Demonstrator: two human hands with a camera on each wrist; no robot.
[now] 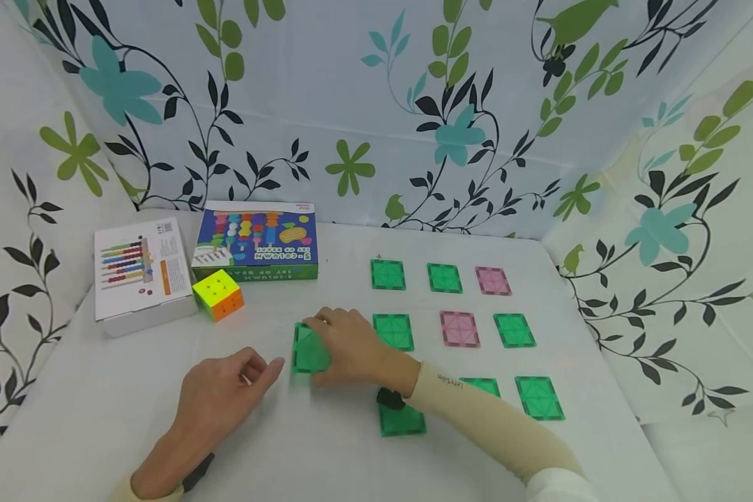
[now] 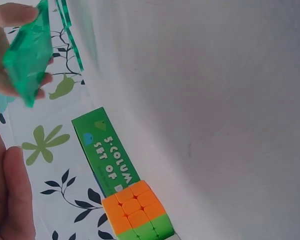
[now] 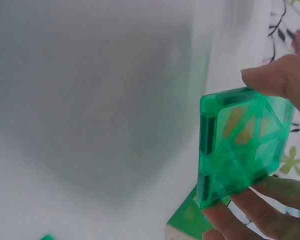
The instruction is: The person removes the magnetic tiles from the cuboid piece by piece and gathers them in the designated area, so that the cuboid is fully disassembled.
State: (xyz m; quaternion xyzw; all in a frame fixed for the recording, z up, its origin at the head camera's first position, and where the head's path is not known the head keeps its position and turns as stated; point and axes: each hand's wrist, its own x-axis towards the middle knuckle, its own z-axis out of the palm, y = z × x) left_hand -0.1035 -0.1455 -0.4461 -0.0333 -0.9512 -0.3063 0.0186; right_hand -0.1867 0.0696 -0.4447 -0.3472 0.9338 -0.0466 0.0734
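Observation:
My right hand point(image 1: 359, 348) grips a square green translucent magnetic tile point(image 1: 309, 352) by its edges, left of the laid-out tiles. In the right wrist view, the thumb is on one edge of this tile point(image 3: 237, 150) and the fingers are on the opposite edge. The tile stands tilted above the white tabletop. My left hand point(image 1: 222, 394) hovers to the left of it, fingers loosely curled and holding nothing. Nearest to my right hand on the table lie a green tile point(image 1: 401, 330) and, partly hidden by my wrist, another green tile point(image 1: 403, 422).
Rows of flat tiles cover the table's right side, mostly green, such as this green tile point(image 1: 539, 399), with a pink tile point(image 1: 459, 329) and another pink tile point(image 1: 493, 281). Back left are a white box point(image 1: 141, 268), a blue-and-green box point(image 1: 257, 244) and a puzzle cube point(image 1: 218, 294).

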